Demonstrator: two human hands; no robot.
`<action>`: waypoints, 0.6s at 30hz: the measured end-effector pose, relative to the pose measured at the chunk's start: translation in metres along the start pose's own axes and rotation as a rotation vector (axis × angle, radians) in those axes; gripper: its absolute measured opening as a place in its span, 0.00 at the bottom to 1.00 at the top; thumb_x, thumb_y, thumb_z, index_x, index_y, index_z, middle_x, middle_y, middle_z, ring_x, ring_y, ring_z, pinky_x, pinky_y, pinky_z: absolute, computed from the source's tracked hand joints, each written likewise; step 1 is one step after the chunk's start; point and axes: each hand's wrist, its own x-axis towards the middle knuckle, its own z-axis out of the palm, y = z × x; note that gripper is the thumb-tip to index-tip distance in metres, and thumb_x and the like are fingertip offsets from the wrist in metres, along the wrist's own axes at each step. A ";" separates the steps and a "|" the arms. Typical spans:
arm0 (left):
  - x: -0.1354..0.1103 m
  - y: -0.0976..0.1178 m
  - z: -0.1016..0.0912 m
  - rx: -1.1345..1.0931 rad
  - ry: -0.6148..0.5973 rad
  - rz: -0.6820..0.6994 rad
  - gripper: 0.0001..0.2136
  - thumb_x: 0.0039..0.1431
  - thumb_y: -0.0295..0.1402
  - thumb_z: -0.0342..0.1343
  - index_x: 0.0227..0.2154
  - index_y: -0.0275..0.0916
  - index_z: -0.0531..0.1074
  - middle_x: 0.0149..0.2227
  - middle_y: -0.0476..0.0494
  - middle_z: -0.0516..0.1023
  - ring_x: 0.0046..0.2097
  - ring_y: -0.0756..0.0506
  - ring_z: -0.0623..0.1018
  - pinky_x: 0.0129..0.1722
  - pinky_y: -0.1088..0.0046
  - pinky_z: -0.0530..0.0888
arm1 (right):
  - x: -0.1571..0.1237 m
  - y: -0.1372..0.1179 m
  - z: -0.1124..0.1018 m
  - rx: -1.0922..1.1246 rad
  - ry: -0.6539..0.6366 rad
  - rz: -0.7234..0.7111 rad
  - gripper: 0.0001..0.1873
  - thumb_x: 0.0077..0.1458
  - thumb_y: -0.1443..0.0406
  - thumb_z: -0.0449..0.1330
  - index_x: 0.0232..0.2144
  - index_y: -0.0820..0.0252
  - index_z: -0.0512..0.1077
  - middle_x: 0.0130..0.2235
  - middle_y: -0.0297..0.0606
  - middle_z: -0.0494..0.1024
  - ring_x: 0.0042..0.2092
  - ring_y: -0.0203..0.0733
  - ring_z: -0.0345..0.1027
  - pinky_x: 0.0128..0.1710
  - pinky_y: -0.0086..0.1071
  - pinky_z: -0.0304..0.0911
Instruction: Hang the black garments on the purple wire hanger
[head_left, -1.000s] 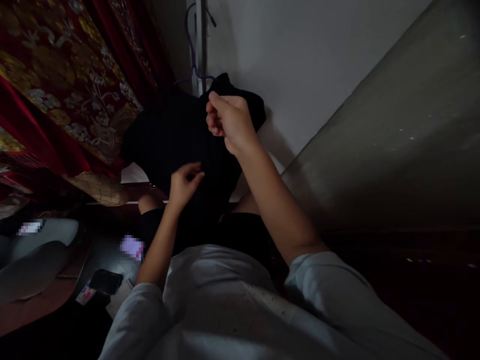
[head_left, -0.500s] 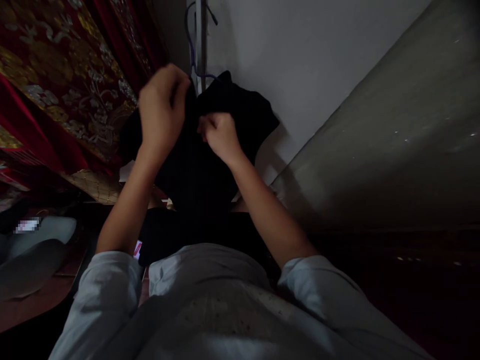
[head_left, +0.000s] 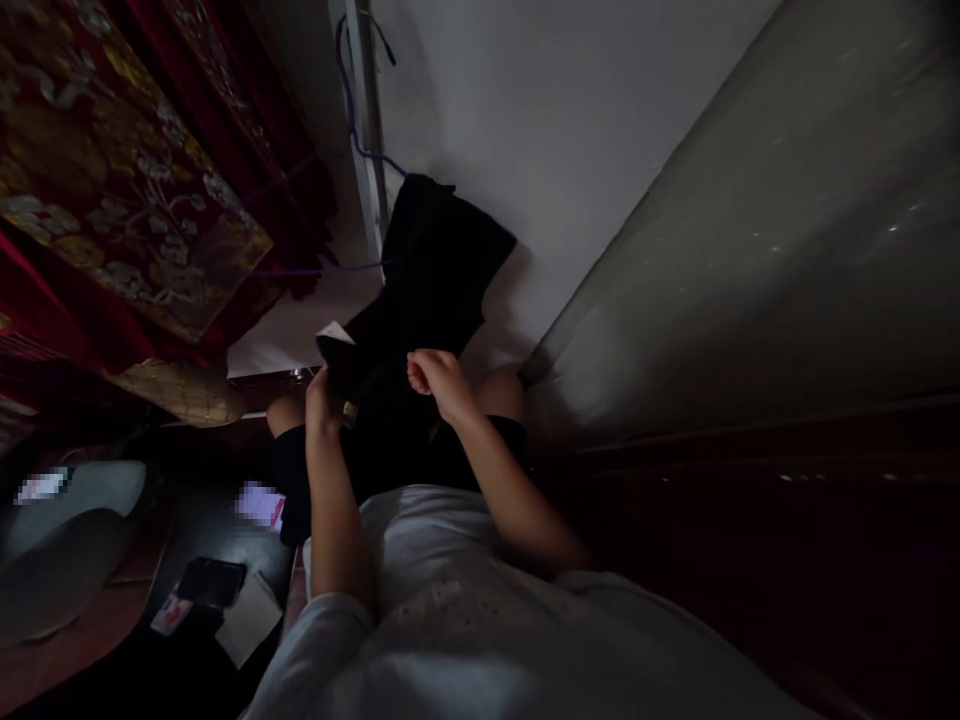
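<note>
A black garment hangs from a purple hanger against the white wall, its lower part falling down to the person's lap. The left hand is closed on the garment's lower left edge, fingers curled around a fold of the cloth; a small pale tag shows just beside the knuckles. The right hand is held in a loose fist against the front of the garment, thumb and fingers pinched together; whether cloth is caught between them cannot be told in the dim light. The two hands are near each other, with dark cloth between them.

A white pole runs up the wall just left of the hanger. A red curtain with gold flower patterns hangs at the far left. Below it, on the dark tabletop, a phone lies flat with a card touching its lower left corner and a sheet of white paper just beside it. A grey panel slants across the right.
</note>
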 end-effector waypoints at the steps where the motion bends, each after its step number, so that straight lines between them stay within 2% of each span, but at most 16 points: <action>1: -0.001 -0.006 0.003 -0.015 0.017 -0.014 0.12 0.72 0.31 0.53 0.30 0.36 0.72 0.28 0.47 0.72 0.29 0.50 0.73 0.32 0.74 0.73 | 0.000 -0.003 -0.012 -0.022 -0.006 0.005 0.15 0.48 0.56 0.58 0.18 0.59 0.65 0.16 0.29 0.62 0.18 0.28 0.52 0.19 0.25 0.45; 2: -0.002 -0.007 0.005 -0.029 0.034 -0.019 0.13 0.71 0.29 0.53 0.27 0.36 0.70 0.25 0.49 0.69 0.27 0.51 0.71 0.30 0.76 0.71 | -0.001 -0.005 -0.023 -0.057 -0.018 0.010 0.16 0.47 0.56 0.59 0.17 0.59 0.64 0.16 0.29 0.61 0.19 0.28 0.51 0.19 0.25 0.45; 4: -0.003 0.001 0.008 -0.060 0.051 -0.001 0.11 0.69 0.31 0.56 0.28 0.37 0.70 0.25 0.50 0.68 0.27 0.52 0.70 0.29 0.78 0.69 | -0.003 -0.010 -0.043 -0.178 -0.041 0.018 0.18 0.47 0.54 0.61 0.17 0.59 0.64 0.16 0.30 0.62 0.20 0.29 0.53 0.20 0.26 0.47; 7: -0.013 0.022 0.018 -0.049 -0.022 0.048 0.11 0.66 0.40 0.60 0.34 0.39 0.70 0.29 0.51 0.70 0.30 0.52 0.73 0.32 0.78 0.72 | -0.011 -0.016 -0.055 -0.317 -0.033 -0.060 0.19 0.48 0.52 0.66 0.22 0.60 0.68 0.22 0.32 0.69 0.25 0.32 0.61 0.25 0.26 0.55; 10: -0.032 0.035 0.042 0.091 -0.177 0.058 0.15 0.64 0.47 0.61 0.36 0.39 0.71 0.29 0.49 0.70 0.32 0.50 0.73 0.36 0.76 0.73 | -0.021 -0.019 -0.043 -0.277 -0.127 -0.214 0.20 0.47 0.53 0.70 0.36 0.57 0.72 0.36 0.36 0.77 0.39 0.39 0.72 0.41 0.31 0.68; 13: -0.051 0.043 0.069 0.206 -0.220 0.171 0.14 0.66 0.46 0.59 0.37 0.39 0.73 0.32 0.46 0.73 0.35 0.48 0.75 0.40 0.74 0.74 | -0.030 -0.019 -0.023 -0.321 -0.287 -0.307 0.25 0.49 0.58 0.70 0.47 0.54 0.69 0.49 0.40 0.77 0.52 0.45 0.72 0.56 0.38 0.66; 15: -0.058 0.051 0.078 0.263 -0.212 0.285 0.12 0.68 0.44 0.58 0.38 0.39 0.75 0.36 0.44 0.76 0.40 0.46 0.77 0.45 0.72 0.74 | -0.033 -0.016 -0.014 -0.384 -0.258 -0.316 0.17 0.54 0.60 0.64 0.46 0.53 0.69 0.48 0.39 0.77 0.52 0.46 0.71 0.57 0.41 0.66; 18: -0.058 0.066 0.073 0.370 -0.155 0.420 0.11 0.70 0.42 0.56 0.40 0.40 0.75 0.40 0.43 0.77 0.46 0.44 0.78 0.51 0.70 0.73 | -0.032 -0.016 -0.007 -0.410 -0.166 -0.298 0.05 0.58 0.61 0.57 0.37 0.54 0.69 0.39 0.37 0.78 0.45 0.47 0.72 0.51 0.41 0.67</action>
